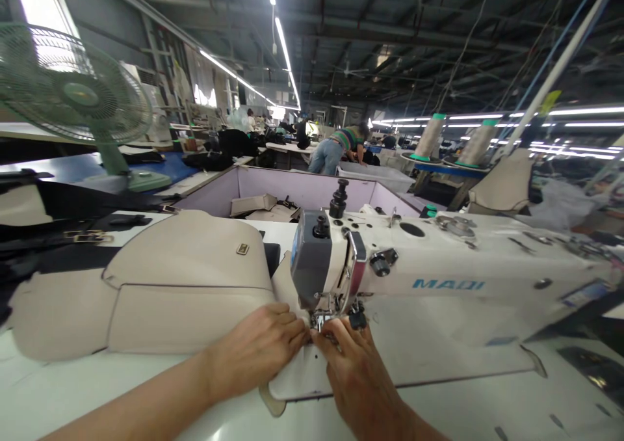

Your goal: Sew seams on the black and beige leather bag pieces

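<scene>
A white sewing machine (414, 265) stands before me, its needle and presser foot (320, 320) low over the bed. My left hand (258, 340) lies left of the foot, fingers bent and pressed together on the edge of a beige leather bag piece (188, 252). That piece has a flap with a small metal plate (242, 249) and spreads leftward over the table. Close at the foot's right side, my right hand (355, 363) is closed, thumb and index finger pinched near the left fingertips. Whatever lies between its fingers is hidden.
Black straps with gold buckles (88, 236) lie at the left, below a green fan (80, 96). Behind the machine is a lilac-walled bin (312, 187) holding beige pieces. Thread cones (429, 138) stand at the right rear. Farther back, a person (338, 148) bends over.
</scene>
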{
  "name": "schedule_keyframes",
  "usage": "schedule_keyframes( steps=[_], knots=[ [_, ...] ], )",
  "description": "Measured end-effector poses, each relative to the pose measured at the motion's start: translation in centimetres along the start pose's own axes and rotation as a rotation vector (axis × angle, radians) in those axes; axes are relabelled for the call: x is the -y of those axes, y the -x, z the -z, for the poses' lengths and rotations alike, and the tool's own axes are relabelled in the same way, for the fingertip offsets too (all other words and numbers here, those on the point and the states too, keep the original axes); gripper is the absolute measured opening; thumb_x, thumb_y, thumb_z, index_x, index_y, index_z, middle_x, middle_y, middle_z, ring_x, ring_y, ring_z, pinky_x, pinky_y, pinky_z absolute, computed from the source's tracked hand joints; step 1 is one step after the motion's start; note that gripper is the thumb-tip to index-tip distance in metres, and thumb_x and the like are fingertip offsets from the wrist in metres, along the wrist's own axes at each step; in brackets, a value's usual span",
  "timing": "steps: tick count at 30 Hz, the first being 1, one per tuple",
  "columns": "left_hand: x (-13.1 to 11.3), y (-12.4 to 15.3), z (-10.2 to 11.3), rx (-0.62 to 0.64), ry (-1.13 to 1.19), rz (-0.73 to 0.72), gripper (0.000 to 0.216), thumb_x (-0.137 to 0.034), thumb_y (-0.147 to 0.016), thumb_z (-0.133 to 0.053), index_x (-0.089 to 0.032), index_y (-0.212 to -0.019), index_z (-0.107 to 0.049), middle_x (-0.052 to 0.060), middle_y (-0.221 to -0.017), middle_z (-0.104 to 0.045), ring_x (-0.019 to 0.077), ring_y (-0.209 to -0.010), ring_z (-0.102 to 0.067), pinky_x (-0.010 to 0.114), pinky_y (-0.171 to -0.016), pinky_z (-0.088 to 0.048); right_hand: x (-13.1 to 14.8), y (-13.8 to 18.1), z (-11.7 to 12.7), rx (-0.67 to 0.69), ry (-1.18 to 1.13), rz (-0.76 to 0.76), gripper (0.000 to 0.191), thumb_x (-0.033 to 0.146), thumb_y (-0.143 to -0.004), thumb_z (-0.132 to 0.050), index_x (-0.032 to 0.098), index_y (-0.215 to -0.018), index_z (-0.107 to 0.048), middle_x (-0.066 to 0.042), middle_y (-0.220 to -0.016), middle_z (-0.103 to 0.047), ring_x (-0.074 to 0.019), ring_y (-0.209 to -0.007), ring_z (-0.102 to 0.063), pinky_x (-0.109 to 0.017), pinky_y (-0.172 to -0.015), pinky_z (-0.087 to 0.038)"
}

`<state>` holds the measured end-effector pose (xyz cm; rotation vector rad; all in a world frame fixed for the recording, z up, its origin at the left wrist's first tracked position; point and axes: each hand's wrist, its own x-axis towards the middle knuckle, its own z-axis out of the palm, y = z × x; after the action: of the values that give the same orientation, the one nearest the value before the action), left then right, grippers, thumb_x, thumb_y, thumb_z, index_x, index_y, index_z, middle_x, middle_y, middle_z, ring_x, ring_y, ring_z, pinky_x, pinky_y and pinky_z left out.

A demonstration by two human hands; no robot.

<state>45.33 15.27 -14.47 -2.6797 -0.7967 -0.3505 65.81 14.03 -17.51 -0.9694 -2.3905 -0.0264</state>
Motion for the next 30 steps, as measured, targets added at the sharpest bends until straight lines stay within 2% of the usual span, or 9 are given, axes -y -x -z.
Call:
schedule_keyframes(
  steps=[10, 17, 24, 30],
  knots=[
    [-0.01, -0.23, -0.09, -0.003, 0.001, 0.035, 0.005, -0.013, -0.088, -0.057, -0.017, -0.086, -0.055, 0.001, -0.079, -0.059, 0.019, -0.074, -0.055, 0.035, -0.068, -0.035, -0.35, -0.06, -0.26, 0.016, -0.051, -0.046, 0.052, 0.002, -0.08, -0.047, 0.024, -0.126, -0.055, -0.005, -0.117, -0.057, -0.0227, -0.095, -0.051, -0.046, -0.097, -0.031],
    [-0.11, -0.11, -0.38, -0.024, -0.015, 0.039, 0.007, -0.013, -0.089, -0.056, -0.017, -0.084, -0.054, 0.001, -0.078, -0.058, 0.019, -0.073, -0.054, 0.034, -0.068, -0.032, -0.42, 0.57, -0.12, -0.037, -0.042, 0.014, 0.046, 0.005, -0.085, -0.048, 0.025, -0.126, -0.055, -0.003, -0.106, -0.058, -0.0228, -0.096, -0.05, -0.046, -0.1, -0.025],
    [-0.02, -0.37, -0.05, 0.016, 0.015, 0.05, 0.009, -0.012, -0.089, -0.055, -0.017, -0.082, -0.053, 0.0, -0.079, -0.059, 0.0197, -0.073, -0.053, 0.035, -0.068, -0.032, 0.03, 0.36, -0.5, -0.073, 0.038, 0.035, 0.046, 0.002, -0.083, -0.046, 0.02, -0.124, -0.055, -0.004, -0.103, -0.058, -0.0221, -0.094, -0.05, -0.043, -0.098, -0.026],
    [-0.15, -0.39, 0.02, -0.003, 0.009, 0.053, 0.011, -0.013, -0.089, -0.056, -0.017, -0.079, -0.052, 0.0, -0.078, -0.058, 0.0188, -0.072, -0.053, 0.035, -0.066, -0.031, 0.1, 0.3, -0.88, -0.076, 0.081, 0.031, 0.043, 0.0, -0.082, -0.045, 0.019, -0.119, -0.056, -0.004, -0.1, -0.058, -0.0226, -0.092, -0.05, -0.043, -0.096, -0.027]
  ],
)
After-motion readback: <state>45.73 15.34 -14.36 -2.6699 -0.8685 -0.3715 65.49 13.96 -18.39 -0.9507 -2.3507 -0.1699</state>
